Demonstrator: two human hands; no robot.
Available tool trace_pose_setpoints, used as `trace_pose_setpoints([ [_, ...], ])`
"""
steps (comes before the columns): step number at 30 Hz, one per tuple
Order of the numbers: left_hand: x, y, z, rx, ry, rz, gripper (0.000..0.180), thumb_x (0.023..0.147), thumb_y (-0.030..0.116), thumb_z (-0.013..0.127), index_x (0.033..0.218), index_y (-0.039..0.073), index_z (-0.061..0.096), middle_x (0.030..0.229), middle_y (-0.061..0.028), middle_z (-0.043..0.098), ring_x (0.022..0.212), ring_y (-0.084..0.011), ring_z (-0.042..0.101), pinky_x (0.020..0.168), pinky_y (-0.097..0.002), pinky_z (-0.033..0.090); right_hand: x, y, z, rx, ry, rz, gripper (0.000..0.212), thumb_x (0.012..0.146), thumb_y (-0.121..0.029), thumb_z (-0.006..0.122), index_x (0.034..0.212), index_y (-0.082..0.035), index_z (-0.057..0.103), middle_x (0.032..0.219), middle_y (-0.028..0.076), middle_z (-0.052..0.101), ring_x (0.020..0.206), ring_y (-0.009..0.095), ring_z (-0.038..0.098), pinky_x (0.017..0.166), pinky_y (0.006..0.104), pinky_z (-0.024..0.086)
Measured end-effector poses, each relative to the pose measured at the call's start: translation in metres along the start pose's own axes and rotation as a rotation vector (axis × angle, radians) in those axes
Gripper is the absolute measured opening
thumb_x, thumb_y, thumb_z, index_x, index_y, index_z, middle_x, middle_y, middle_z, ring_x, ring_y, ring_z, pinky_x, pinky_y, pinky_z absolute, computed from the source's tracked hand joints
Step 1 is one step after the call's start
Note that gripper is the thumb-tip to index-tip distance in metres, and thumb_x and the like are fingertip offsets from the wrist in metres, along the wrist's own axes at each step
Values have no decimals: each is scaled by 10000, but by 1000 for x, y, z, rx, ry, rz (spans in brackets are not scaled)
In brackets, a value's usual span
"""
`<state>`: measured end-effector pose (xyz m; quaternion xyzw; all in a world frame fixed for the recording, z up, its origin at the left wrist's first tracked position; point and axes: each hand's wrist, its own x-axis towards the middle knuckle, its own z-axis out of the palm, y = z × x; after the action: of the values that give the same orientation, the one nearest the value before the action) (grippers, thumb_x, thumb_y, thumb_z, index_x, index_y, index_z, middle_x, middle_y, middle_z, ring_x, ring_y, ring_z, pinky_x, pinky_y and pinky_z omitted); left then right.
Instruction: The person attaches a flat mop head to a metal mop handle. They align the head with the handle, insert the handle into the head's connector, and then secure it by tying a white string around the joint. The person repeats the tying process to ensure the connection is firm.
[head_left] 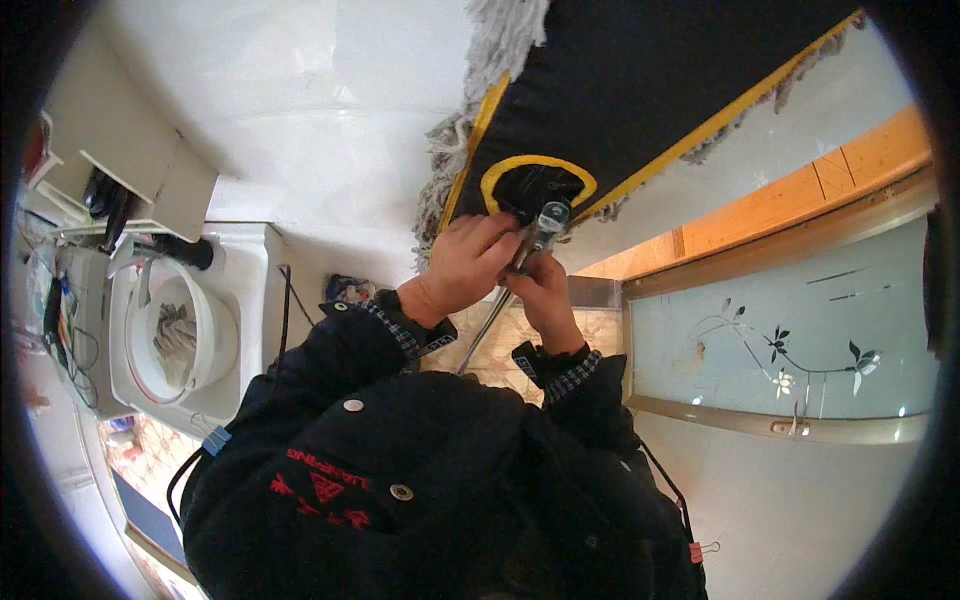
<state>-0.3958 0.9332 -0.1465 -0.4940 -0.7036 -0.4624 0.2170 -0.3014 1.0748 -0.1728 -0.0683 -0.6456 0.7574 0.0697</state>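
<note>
A large dust mop head (640, 90) with black backing, yellow edging and a grey yarn fringe stands raised in front of me. Its yellow-rimmed opening (535, 165) is at the lower end. Just below that opening a metal connector with a clear round end (552, 215) shows between my hands. My left hand (465, 262) is closed about the connector from the left, its fingertips at the rim. From below, my right hand (548, 300) grips the same part. A thin metal pole (485, 328) runs down from my hands toward the floor. Some fingers are hidden.
At left a white sink (255, 300) holds a white bucket (222, 345) with a grey cloth inside. A white shelf (150, 150) hangs above it. On the right is a wood-framed door with a frosted, flower-patterned glass panel (740, 320). White wall lies behind the mop.
</note>
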Motion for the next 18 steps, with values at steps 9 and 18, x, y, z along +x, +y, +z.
trace_pose_setpoints([
  [9,4,18,6,-11,-114,22,236,761,204,620,941,66,555,890,-111,548,790,-308,594,659,-414,500,-7,29,11,-17,564,-188,328,826,-210,755,1018,-16,572,909,36,611,856,132,586,726,296,513],
  [18,4,67,2,-67,12,90,331,757,217,640,1020,36,553,888,-122,549,752,-300,603,626,-409,512,-50,-7,-33,-314,334,-134,289,897,-229,670,1049,-21,538,955,65,616,892,175,590,739,327,498],
])
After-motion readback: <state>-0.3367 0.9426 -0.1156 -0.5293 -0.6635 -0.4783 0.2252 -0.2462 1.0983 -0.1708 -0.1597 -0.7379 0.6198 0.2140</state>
